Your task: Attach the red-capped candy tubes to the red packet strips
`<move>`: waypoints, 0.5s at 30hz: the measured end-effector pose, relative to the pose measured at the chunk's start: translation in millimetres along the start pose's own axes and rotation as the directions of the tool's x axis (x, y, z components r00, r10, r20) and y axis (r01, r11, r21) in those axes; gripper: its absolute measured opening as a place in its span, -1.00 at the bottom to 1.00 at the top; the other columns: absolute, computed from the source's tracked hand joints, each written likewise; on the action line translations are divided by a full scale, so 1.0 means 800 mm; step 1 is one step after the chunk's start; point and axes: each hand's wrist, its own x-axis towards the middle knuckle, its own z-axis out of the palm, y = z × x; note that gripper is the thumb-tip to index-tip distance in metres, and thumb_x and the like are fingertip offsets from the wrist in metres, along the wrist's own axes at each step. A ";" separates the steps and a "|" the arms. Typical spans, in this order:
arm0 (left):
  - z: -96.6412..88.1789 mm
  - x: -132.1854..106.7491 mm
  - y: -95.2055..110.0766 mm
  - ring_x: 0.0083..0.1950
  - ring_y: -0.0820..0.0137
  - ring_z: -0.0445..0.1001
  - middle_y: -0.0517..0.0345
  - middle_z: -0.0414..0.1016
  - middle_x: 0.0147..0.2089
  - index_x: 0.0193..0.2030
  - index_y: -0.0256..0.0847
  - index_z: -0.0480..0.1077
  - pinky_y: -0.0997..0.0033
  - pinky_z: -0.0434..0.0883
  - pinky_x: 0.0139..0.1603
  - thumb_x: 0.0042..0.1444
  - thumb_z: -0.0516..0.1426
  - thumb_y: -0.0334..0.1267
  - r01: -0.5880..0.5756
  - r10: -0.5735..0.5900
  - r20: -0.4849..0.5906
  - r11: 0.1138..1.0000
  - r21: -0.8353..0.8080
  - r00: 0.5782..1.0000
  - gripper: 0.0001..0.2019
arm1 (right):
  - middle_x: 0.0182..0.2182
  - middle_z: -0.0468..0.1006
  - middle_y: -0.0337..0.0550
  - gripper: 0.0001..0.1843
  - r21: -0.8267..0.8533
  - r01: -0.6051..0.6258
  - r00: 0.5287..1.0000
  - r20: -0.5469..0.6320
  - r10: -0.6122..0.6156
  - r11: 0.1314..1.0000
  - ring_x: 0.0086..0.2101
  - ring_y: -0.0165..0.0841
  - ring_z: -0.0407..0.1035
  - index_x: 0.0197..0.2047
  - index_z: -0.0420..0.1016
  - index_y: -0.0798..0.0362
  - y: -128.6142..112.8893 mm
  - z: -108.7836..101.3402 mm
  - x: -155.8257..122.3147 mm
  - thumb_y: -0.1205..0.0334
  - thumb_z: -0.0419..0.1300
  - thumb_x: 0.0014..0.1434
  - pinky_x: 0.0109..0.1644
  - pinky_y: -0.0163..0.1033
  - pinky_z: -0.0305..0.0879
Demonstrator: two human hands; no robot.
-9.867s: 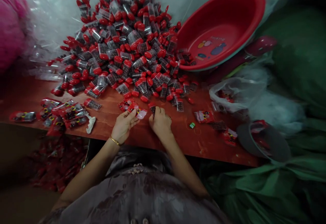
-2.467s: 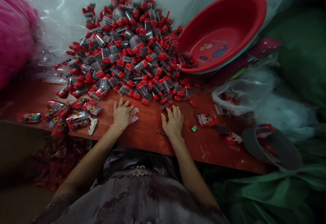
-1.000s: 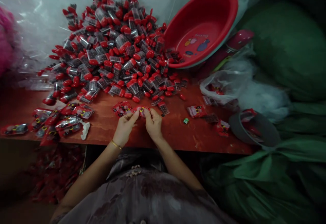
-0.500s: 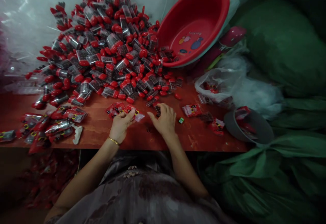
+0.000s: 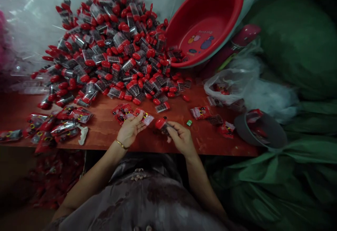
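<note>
My left hand (image 5: 129,132), wearing a gold bangle, has its thumb over a small red printed plastic bag (image 5: 146,117) and its fingers beneath. More red printed bags (image 5: 122,112) lie just behind that hand. In my right hand (image 5: 183,140) is a small clear tube with a red cap (image 5: 161,122), its capped end pointing left toward the bag. Dark contents show through the tube, partly covered by my fingers. Behind both hands rises a large pile of similar red-capped tubes (image 5: 118,59).
Filled bags (image 5: 63,127) lie at the left beside a white scrap (image 5: 83,135). A red basin (image 5: 205,17) leans at the back right. Nearer are an open plastic bag (image 5: 229,83), loose packets (image 5: 200,112), a green bit (image 5: 189,122) and a grey bowl (image 5: 271,133). Green sacking (image 5: 263,185) bulges at the right.
My right hand has come back from the pile's front edge toward me and right, now with a red-capped tube in it. My left hand keeps the bag in nearly the same place.
</note>
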 end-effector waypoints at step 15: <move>-0.001 -0.013 -0.011 -0.47 0.52 0.44 0.20 0.53 -0.48 -0.47 -0.32 0.49 0.51 0.41 -0.36 -0.44 0.43 -0.18 -0.159 0.153 0.091 0.986 0.058 0.984 -0.63 | -0.55 0.49 -0.26 -0.66 0.321 -0.224 0.967 0.187 0.171 0.920 -0.72 -0.57 0.15 -0.23 0.50 0.08 -0.015 0.029 -0.011 0.00 0.17 0.06 -0.67 -0.41 0.18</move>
